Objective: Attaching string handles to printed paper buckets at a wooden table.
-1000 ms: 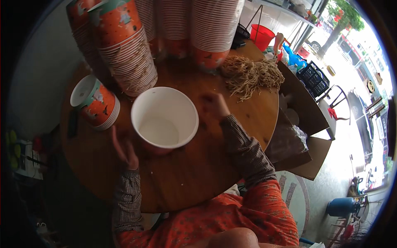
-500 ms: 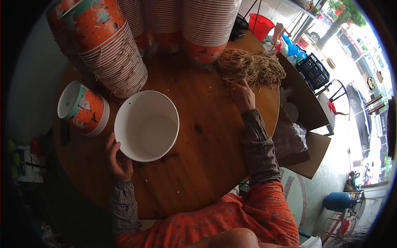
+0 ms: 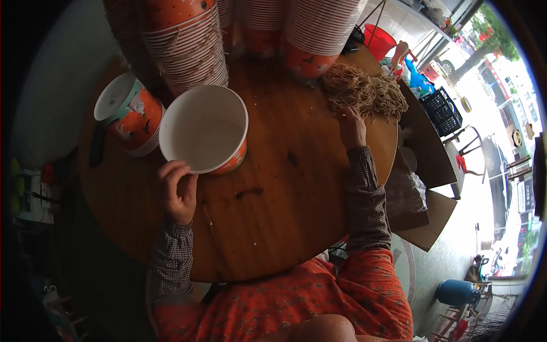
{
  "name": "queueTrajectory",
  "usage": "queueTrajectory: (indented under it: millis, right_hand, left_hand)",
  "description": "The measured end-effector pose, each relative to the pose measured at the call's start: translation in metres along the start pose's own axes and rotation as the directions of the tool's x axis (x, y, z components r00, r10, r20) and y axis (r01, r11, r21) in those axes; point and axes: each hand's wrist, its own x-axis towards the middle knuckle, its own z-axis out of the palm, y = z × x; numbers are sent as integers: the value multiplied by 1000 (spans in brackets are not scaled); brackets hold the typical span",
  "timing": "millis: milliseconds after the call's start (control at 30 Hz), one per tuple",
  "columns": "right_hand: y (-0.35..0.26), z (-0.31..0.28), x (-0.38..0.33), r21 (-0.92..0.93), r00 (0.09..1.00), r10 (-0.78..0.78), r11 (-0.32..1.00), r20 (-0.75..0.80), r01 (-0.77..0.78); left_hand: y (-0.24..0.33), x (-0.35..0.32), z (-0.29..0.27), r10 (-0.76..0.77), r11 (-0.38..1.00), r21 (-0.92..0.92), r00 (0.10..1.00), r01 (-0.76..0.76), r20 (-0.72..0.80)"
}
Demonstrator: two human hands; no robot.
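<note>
A large paper bucket (image 3: pixel 205 125), white inside and orange outside, stands on the round wooden table with its mouth toward me. My left hand (image 3: pixel 181 194) is at its near-left rim, fingertips on the edge and thumb just outside. At the far right of the table lies a loose pile of tan string (image 3: pixel 370 94). My right hand (image 3: pixel 352 128) is at the pile's near-left edge with its fingers bent into the strands. The fingertips are partly lost among the string, so how many strands they hold cannot be seen.
Left of the bucket stands a short stack of orange and green paper buckets (image 3: pixel 137 122). Tall bucket stacks (image 3: pixel 191 51) fill the table's far side, one hung with string pieces. An open cardboard box (image 3: pixel 424 137) adjoins the right edge. A red pail (image 3: pixel 379 43) stands beyond.
My left hand has moved from the bucket's left side to its near rim. More of the bucket's orange outside shows. My right hand remains at the string pile. The whole view has shifted slightly.
</note>
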Motion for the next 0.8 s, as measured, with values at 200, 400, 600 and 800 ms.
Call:
queueTrajectory:
  millis: [200,400,600,800]
  right_hand:
    - [-19,4,-2,28,1000,-24,999,6,23]
    - [-113,-10,-45,599,856,-312,801,412,4]
    - [-215,-34,-81,676,771,-564,694,296,248]
    - [-216,-29,-80,727,772,-555,662,310,184]
  left_hand:
    - [30,8,1,-42,997,60,999,42,-7]
    - [65,0,3,-66,964,-236,970,122,233]
    - [81,-3,19,-237,890,-300,910,344,340]
    - [71,-10,23,-402,650,-524,834,550,377]
